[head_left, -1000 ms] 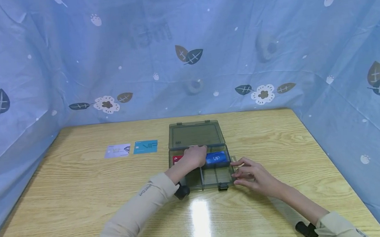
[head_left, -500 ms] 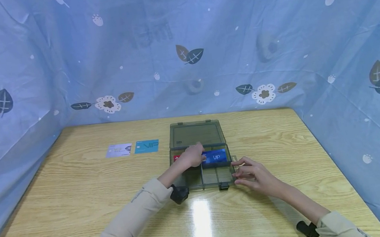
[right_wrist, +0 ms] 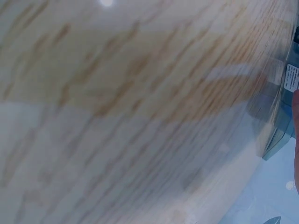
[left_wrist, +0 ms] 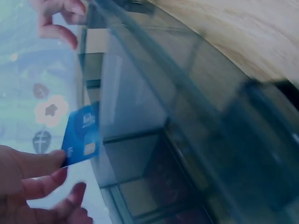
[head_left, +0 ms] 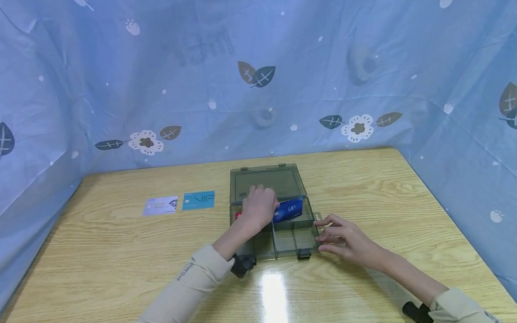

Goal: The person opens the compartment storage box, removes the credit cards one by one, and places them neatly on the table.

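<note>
Between thumb and fingertips, my left hand point(head_left: 258, 206) pinches the left end of a blue VIP card point(head_left: 289, 209). The card tilts over a back compartment of a translucent grey divided box point(head_left: 285, 241). In the left wrist view, the same card point(left_wrist: 83, 135) shows its gold chip beside the thumb. My right hand point(head_left: 346, 241) has bent, spread fingers with the tips at the box's right side wall. A red card point(head_left: 238, 216) lies in the back left compartment, mostly hidden by the left hand.
The box lid point(head_left: 267, 183) lies folded back behind the box. A silver-lilac card point(head_left: 160, 205) and a teal VIP card point(head_left: 198, 200) lie on the wooden table point(head_left: 111, 277), left of the box. Blue patterned cloth point(head_left: 217, 108) hangs behind and at both sides.
The left hand has taken hold of the blue card's left end and raised it, so the card now tilts with its right end higher. The right hand stays at the box's side.
</note>
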`<state>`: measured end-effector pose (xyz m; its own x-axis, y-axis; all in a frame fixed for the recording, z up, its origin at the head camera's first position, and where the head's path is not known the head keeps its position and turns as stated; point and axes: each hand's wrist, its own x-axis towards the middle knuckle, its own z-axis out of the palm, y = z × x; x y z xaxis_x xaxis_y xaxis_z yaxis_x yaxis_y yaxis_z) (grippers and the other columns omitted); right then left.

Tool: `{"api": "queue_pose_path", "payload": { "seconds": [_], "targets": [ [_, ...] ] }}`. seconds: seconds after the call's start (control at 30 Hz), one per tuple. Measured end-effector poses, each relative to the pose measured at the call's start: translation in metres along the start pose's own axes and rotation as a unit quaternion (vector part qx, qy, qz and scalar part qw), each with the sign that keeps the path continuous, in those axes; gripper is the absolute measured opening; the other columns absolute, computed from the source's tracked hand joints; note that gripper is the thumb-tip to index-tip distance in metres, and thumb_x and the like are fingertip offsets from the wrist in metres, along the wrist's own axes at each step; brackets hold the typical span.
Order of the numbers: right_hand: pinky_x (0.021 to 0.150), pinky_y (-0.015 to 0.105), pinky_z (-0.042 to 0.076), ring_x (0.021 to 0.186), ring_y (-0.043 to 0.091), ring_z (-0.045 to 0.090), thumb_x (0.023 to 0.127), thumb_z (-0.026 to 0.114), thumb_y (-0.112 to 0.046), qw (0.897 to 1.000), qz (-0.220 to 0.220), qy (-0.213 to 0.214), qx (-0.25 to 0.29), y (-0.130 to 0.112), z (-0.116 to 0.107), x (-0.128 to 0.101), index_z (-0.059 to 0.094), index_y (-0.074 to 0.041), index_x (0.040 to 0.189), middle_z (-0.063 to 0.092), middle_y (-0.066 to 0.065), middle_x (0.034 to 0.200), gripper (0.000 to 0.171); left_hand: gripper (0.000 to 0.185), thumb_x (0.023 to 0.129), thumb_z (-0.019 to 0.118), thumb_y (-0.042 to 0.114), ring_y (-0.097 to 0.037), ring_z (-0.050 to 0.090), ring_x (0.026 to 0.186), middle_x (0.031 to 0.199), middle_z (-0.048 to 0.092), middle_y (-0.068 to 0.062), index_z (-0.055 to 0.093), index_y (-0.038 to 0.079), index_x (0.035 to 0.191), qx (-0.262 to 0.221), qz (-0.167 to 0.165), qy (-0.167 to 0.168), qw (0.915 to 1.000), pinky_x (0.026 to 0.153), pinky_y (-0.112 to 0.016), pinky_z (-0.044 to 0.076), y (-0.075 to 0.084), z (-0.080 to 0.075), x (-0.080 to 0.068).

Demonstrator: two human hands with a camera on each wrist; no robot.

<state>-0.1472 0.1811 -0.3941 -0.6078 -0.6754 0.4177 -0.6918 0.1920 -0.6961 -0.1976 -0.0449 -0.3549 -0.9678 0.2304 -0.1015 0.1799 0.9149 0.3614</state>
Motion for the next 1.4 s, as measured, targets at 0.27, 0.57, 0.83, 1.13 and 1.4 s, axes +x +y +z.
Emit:
{"api": "queue_pose_path", "payload": {
  "seconds": [0.27,0.57,0.83,1.13,1.4],
  "targets": [
    [0.063,0.035,0.053,0.076,0.032,0.063,0.068,0.068,0.014,1.0,-0.01,0.002,-0.007,-0.002,0.001,0.002,0.061,0.003,0.077,0.05,0.028,0.102,0.016,0.01,0.094,0.047,0.017,-0.014,0.055,0.055,0.07,0.055,0.0,0.05,0.008,0.091,-0.155,0.051,0.004,0.9866,0.048,-0.023,0.042,-0.006,0.006,0.009],
    [0.063,0.034,0.053,0.077,0.031,0.063,0.07,0.068,0.013,1.0,-0.003,-0.007,-0.009,-0.003,0.001,0.003,0.062,0.003,0.079,0.05,0.027,0.103,0.014,0.018,0.081,0.067,0.016,-0.014,0.061,0.069,0.082,0.062,-0.005,0.06,0.005,0.093,-0.233,0.076,0.008,0.9695,0.062,-0.022,0.049,-0.009,0.015,0.007],
    [0.064,0.034,0.053,0.078,0.031,0.063,0.07,0.068,0.013,1.0,0.004,-0.008,-0.004,-0.003,0.001,0.003,0.062,0.004,0.08,0.05,0.028,0.103,0.015,0.048,0.069,0.076,0.012,-0.011,0.064,0.076,0.103,0.061,-0.012,0.061,0.003,0.113,-0.276,0.049,-0.03,0.9593,0.069,-0.022,0.051,-0.012,0.019,0.004],
    [0.064,0.033,0.053,0.078,0.032,0.063,0.07,0.068,0.013,1.0,0.01,-0.005,0.002,-0.001,0.001,0.001,0.062,0.005,0.08,0.05,0.029,0.104,0.014,0.048,0.068,0.077,0.009,-0.016,0.066,0.078,0.104,0.063,-0.014,0.063,0.006,0.113,-0.353,0.028,-0.026,0.9349,0.058,-0.022,0.05,-0.024,0.015,-0.001],
    [0.064,0.034,0.053,0.078,0.032,0.063,0.07,0.068,0.013,1.0,0.014,-0.001,0.008,-0.001,0.001,0.0,0.062,0.003,0.079,0.05,0.029,0.104,0.014,0.05,0.066,0.078,0.004,-0.019,0.064,0.085,0.108,0.061,-0.014,0.063,0.006,0.114,-0.415,-0.002,-0.039,0.9091,0.067,-0.026,0.053,-0.028,0.015,-0.006]
  ]
}}
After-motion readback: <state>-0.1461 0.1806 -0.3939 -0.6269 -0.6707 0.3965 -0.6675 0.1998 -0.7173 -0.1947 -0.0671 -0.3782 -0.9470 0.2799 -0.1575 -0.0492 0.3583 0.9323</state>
